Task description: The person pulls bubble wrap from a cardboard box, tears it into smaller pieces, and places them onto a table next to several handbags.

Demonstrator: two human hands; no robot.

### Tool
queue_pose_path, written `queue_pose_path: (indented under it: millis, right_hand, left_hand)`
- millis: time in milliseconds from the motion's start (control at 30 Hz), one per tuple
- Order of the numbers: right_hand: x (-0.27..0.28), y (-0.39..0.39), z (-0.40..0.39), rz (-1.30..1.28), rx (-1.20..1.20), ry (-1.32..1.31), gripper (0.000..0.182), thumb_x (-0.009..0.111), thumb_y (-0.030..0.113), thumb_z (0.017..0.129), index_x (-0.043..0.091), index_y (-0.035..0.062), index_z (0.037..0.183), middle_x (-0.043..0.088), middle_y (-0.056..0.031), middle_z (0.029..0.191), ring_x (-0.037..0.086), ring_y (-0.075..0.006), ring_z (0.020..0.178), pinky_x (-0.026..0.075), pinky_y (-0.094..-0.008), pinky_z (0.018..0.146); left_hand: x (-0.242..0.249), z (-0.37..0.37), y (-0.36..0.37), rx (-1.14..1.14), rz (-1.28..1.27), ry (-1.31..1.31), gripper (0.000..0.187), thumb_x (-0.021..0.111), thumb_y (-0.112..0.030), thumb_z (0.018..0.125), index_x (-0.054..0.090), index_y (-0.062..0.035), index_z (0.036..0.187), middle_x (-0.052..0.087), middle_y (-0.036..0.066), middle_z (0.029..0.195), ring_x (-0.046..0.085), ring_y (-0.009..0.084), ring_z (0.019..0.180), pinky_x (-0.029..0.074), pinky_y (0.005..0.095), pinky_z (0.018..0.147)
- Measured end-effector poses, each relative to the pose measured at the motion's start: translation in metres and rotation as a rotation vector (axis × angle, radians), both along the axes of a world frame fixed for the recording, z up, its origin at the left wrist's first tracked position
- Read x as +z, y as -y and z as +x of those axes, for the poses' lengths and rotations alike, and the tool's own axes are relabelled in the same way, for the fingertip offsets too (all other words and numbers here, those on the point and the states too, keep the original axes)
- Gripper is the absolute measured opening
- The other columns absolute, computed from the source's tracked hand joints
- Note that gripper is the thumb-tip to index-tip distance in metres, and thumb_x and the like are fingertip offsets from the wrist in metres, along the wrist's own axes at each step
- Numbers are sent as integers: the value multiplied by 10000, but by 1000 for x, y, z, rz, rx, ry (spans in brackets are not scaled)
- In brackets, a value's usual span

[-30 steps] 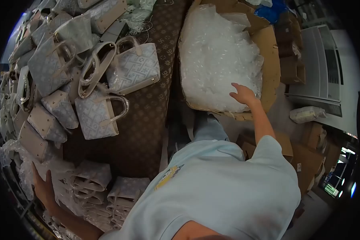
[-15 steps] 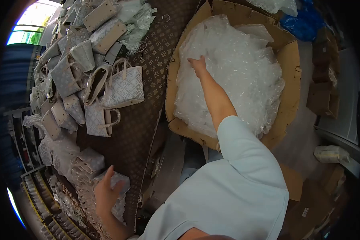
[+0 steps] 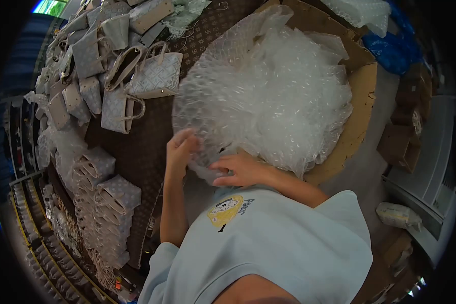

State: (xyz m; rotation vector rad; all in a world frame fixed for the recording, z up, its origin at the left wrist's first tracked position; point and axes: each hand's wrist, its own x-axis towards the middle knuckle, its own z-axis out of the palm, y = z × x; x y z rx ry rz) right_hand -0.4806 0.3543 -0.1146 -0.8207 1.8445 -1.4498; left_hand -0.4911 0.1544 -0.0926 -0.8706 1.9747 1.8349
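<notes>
A sheet of clear bubble wrap (image 3: 213, 96) stretches from the heap in the cardboard box (image 3: 362, 101) over the box's left side toward my body. My left hand (image 3: 181, 152) grips the sheet's near left edge, fingers closed on it. Beside it, my right hand (image 3: 238, 169) is closed on the near edge of the same sheet, in front of my shirt. Left of the sheet, a patterned handbag (image 3: 159, 73) and a smaller one with a looped handle (image 3: 117, 109) lie on the brown patterned cloth (image 3: 152, 119).
Many handbags (image 3: 88, 50) are piled at the upper left. More bags in plastic (image 3: 119, 195) line the near left edge. Racks with yellow edging (image 3: 40, 243) stand at the lower left. A blue plastic bag (image 3: 395, 48) and cardboard cartons (image 3: 400, 144) are at the right.
My right hand has come back from the heap toward my body, drawing bubble wrap out over the box's left side. My left hand has moved up and right and taken hold of the sheet.
</notes>
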Motion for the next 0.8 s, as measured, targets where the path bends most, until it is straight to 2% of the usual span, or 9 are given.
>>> queue_pose_path:
  millis: [167,267,333,367,433,533,667,733,800]
  right_hand:
    - [-38,-35,-33,-89,-625,152,243,558,187,859,582,45,1055,604,-34,895,540,-71,789,436,-208,693]
    - [-85,-55,-74,-86,-830,208,391,564,297,852,517,30,1134,595,-53,934,538,-108,854,435,-264,756]
    - [-91,-55,-100,-201,-830,825,676,578,449,805,346,42,1293,517,-138,1137,472,-212,1067,386,-353,890]
    - [-99,-48,-113,-205,-823,822,676,578,449,805,346,42,1293,517,-138,1137,472,-212,1067,386,-353,890]
    - [-125,-27,-141,-326,-778,1055,963,598,586,715,138,60,1379,339,-200,1316,311,-318,1228,310,-425,973]
    - [-137,10,-187,-322,-909,1204,1102,622,635,653,39,63,1393,212,-235,1379,198,-356,1286,240,-463,1013]
    - [-156,35,-231,-391,-962,1209,1121,618,680,613,97,65,1393,217,-233,1382,174,-362,1296,194,-513,1014]
    - [-202,53,-263,-455,-988,1402,1053,599,711,596,257,56,1346,318,-208,1343,273,-358,1259,249,-514,987]
    - [-171,47,-272,-642,-1005,1324,974,618,675,612,327,34,1286,387,-185,1293,375,-343,1180,320,-495,938]
  left_hand:
    - [30,55,100,283,-9,-98,320,591,-199,781,559,-65,1069,594,8,749,577,102,594,387,198,443]
    - [54,92,133,430,-136,-127,361,605,-194,762,549,-56,1091,582,1,737,568,106,569,386,197,429]
    - [74,116,138,487,-204,-170,384,613,-189,752,544,-51,1104,578,-1,732,565,108,560,388,198,427]
    - [83,127,137,519,-162,-210,412,620,-180,741,532,-48,1122,579,10,763,572,117,595,417,212,459]
    - [96,150,132,547,-124,-260,442,628,-172,730,521,-44,1140,581,21,795,579,126,630,446,226,492]
    - [109,199,138,485,-71,-317,493,667,-175,709,496,-17,1144,573,68,922,588,158,751,498,277,596]
    - [133,254,121,373,-148,-404,435,697,-214,705,531,30,1025,605,82,842,602,181,689,492,284,598]
    - [153,239,86,417,-180,-446,370,701,-221,702,572,35,937,617,79,764,599,181,638,487,283,598]
    - [159,229,81,333,-193,-402,346,700,-228,702,577,32,895,614,76,735,595,179,622,484,281,596]
